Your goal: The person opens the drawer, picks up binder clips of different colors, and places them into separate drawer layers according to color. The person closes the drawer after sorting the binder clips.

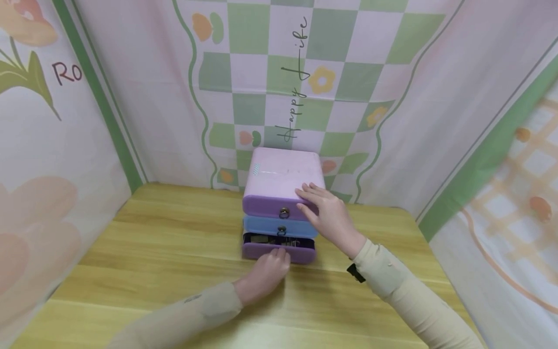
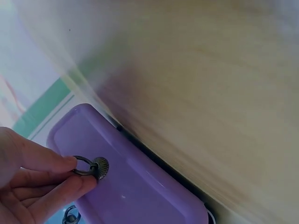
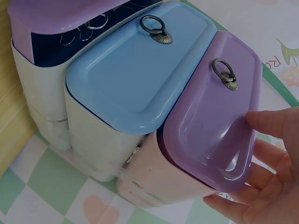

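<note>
A small three-drawer cabinet [image 1: 283,169] stands on the table with its bottom purple drawer [image 1: 301,255] pulled partway out. My left hand [image 1: 267,271] pinches that drawer's ring pull [image 2: 102,167] between thumb and fingers. Inside the drawer lie a flat dull piece [image 1: 260,239] and several thin shiny loops [image 3: 99,22]. My right hand [image 1: 330,215] rests against the right side of the top purple drawer [image 3: 210,126], fingers spread over the cabinet's upper edge and thumb on the drawer's front. Between the two purple fronts sits the blue drawer [image 3: 135,79], closed.
The wooden table [image 1: 174,252] reaches out on both sides of the cabinet. Right behind the cabinet hangs a green-and-white checked curtain [image 1: 248,29], with patterned curtains [image 1: 96,203] at the sides. A ring pull [image 1: 284,213] hangs on the top drawer.
</note>
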The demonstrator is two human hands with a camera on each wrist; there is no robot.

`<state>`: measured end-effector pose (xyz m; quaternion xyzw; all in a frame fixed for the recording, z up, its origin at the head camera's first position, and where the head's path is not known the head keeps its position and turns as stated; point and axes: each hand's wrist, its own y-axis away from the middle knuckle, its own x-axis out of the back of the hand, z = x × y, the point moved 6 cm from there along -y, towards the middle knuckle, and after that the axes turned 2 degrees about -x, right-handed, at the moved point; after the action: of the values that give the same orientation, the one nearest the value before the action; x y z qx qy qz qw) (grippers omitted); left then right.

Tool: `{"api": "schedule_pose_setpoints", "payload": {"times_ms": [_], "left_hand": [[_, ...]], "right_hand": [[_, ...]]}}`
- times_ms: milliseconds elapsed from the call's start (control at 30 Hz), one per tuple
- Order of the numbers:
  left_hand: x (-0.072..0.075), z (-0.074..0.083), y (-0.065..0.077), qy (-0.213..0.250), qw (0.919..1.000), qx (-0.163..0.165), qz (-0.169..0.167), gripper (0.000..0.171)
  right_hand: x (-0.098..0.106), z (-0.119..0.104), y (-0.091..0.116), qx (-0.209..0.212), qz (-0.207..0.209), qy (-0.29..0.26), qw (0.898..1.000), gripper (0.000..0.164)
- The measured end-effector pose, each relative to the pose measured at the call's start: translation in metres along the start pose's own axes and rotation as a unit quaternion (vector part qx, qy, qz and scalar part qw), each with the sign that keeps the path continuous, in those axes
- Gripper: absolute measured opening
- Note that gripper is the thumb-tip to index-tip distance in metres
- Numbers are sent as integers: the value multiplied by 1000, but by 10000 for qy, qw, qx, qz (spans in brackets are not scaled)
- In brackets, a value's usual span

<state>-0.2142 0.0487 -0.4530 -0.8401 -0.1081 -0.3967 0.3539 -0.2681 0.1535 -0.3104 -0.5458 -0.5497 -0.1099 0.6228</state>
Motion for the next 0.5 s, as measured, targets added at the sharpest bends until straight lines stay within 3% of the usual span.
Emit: {"api": "schedule_pose_setpoints", "payload": {"times_ms": [500], "left_hand": [[-9, -5, -12, 38, 9994, 345, -68, 9]], "right_hand": [[2, -2, 0, 6, -20, -79, 10000, 37]]}}
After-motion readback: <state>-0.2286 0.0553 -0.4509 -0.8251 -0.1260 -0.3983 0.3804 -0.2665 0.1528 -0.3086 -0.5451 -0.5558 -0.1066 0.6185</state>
